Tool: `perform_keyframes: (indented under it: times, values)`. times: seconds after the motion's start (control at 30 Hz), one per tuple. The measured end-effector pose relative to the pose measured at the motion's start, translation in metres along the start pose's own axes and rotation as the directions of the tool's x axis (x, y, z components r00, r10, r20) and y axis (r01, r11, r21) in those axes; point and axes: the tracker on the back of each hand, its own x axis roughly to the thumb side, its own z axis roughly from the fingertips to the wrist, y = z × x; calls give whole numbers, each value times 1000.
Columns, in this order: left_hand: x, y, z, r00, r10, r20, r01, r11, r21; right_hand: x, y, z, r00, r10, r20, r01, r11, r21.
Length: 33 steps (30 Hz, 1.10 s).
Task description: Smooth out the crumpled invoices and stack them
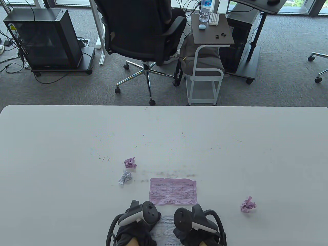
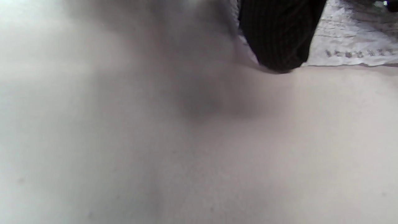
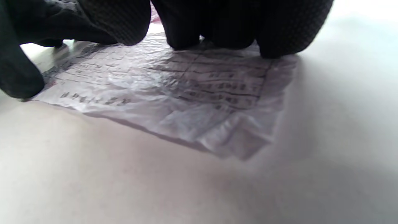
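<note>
White invoice (image 1: 164,230) lies at near edge of worktop (image 1: 230,153), between both hands; creased, not fully flat, near-right corner slightly lifted in right wrist view (image 3: 174,102). Printed grid + text rows visible.

Right hand (image 1: 194,225) rests on invoice w/ fingertips (image 3: 183,34) pressing down on sheet's far portion; fingers spread across paper, not gripping it. Left hand (image 1: 135,225) at sheet's left side; one gloved finger (image 2: 279,40) touches down at sheet's left edge. Rest of left-hand fingers hidden, so how wide that hand sits: cannot tell.

Pink invoice (image 1: 173,191) lies flattened just beyond white sheet, face up, wrinkles remaining. Whether the two sheets overlap: cannot tell, trackers block view.

Crumpled items on worktop:
- pink ball (image 1: 130,162), left of and beyond pink invoice
- white ball (image 1: 125,178), just nearer than that, apart from it
- pink ball, right (image 1: 247,205), well apart from sheets

Worktop surface shows small scuff marks. Beyond worktop: office chair (image 1: 141,33), white side cart (image 1: 205,69) w/ water bottle (image 1: 204,11), PC case (image 1: 43,38) on wheeled stand, grey carpet.
</note>
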Motion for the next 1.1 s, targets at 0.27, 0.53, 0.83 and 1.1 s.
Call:
perform_keyframes:
  times: [0.27,0.53,0.83,1.1]
  values:
    - [-1,0,0,1000,7,0,-7,1000,0,-27,-6,5,991,-75,-115,74,997,-7]
    - [-1,0,0,1000,10,2,-10,1000,1,-37,-15,15,990,-115,-85,110,992,-61]
    - [-2,0,0,1000,12,6,-12,1000,1,37,-4,11,924,-81,374,73,997,36]
    - [-2,1,0,1000,6,2,-6,1000,-7,58,13,2,931,46,362,-120,976,184]
